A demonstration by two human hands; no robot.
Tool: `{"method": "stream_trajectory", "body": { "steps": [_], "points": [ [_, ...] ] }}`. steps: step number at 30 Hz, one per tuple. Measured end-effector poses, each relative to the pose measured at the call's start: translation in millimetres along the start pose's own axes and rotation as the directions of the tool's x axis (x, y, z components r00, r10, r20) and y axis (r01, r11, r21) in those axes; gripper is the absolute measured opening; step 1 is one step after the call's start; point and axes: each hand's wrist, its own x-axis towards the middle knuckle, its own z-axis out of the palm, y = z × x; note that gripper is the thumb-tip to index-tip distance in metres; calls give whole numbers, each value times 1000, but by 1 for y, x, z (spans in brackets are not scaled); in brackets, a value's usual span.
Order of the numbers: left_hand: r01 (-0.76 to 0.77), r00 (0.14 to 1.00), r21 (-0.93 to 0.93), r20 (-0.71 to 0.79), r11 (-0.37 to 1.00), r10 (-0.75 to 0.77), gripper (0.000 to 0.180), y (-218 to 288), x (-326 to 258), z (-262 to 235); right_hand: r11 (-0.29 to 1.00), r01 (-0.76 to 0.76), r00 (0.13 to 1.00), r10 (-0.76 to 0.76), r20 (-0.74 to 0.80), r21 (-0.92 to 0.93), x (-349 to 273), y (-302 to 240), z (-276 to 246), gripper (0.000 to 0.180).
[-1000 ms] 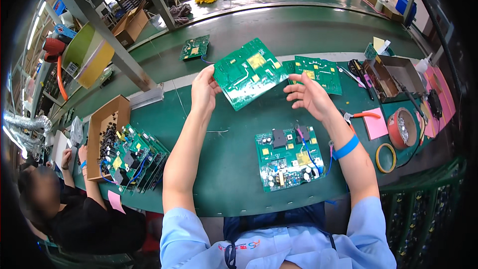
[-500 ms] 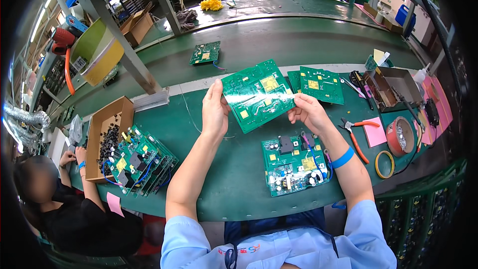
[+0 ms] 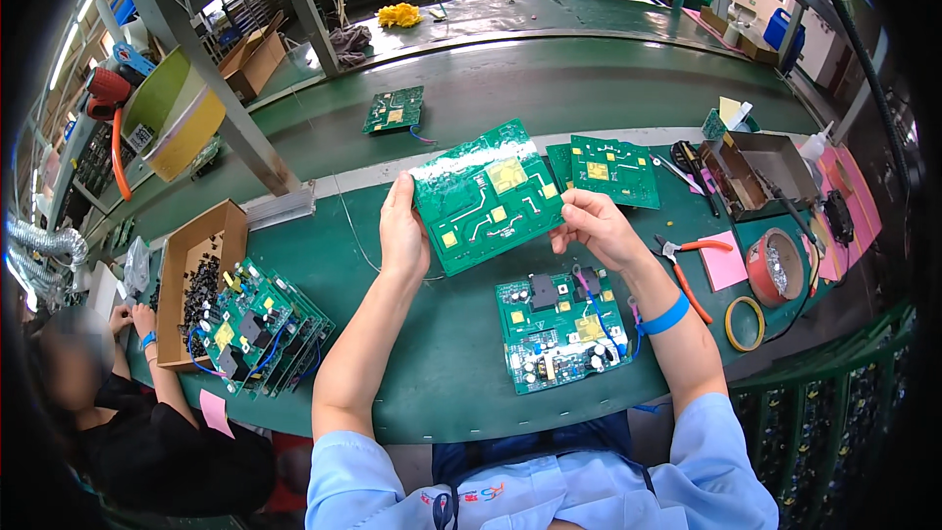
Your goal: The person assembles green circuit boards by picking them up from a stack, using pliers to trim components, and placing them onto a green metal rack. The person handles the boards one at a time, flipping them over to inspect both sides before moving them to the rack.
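Between both hands I hold a green circuit board [image 3: 488,198], tilted, its solder side with yellow patches facing me. My left hand [image 3: 403,236] is closed on its left edge, fingers behind it. My right hand [image 3: 597,228] pinches the lower right corner, a blue band on that wrist. Below it on the bench lies another circuit board [image 3: 564,331], component side up, with black blocks, capacitors and blue wires. Behind my right hand two more boards [image 3: 613,171] overlap, solder side up. A stack of populated boards [image 3: 260,324] stands left of my left forearm.
A cardboard box [image 3: 177,280] of small black parts is at left, beside a co-worker's hands [image 3: 137,319]. At right lie orange-handled pliers [image 3: 687,270], a pink pad [image 3: 719,260], a red tape roll [image 3: 775,265] and a yellow ring [image 3: 745,324]. One board [image 3: 393,110] lies beyond the bench ledge.
The held board has tilted, so the glare has moved from its middle to its upper edge. Both hands keep their hold. The whole view has shifted slightly.
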Motion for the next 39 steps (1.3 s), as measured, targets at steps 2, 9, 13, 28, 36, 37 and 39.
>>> {"method": "stream_trajectory", "body": {
  "steps": [2,9,13,28,36,37,39],
  "points": [
    [5,1000,35,23,999,-6,35,-1,1,-4,1000,3,1000,-3,-4,5,-1,-1,1,20],
    [177,984,-182,41,967,-173,45,-6,-6,6,999,-36,999,36,-34,15,0,2,-1,23],
    [264,963,-234,108,936,-245,46,-11,-6,8,978,-127,991,116,-73,-166,-14,-18,5,28],
    [98,985,-160,-125,982,-119,45,7,0,0,-264,-406,888,114,-446,-875,-152,-44,-88,89],
    [87,987,-164,-123,983,-108,43,7,1,2,-287,-258,965,-118,-233,-923,-153,-54,-83,44],
    [87,984,-159,-141,983,-110,43,6,0,2,-298,-213,969,-185,-163,-930,-148,-64,-79,38],
    [98,980,-157,-158,983,-123,43,6,0,2,-300,-196,957,-265,-115,-934,-133,-84,-69,35]
  ]
}}
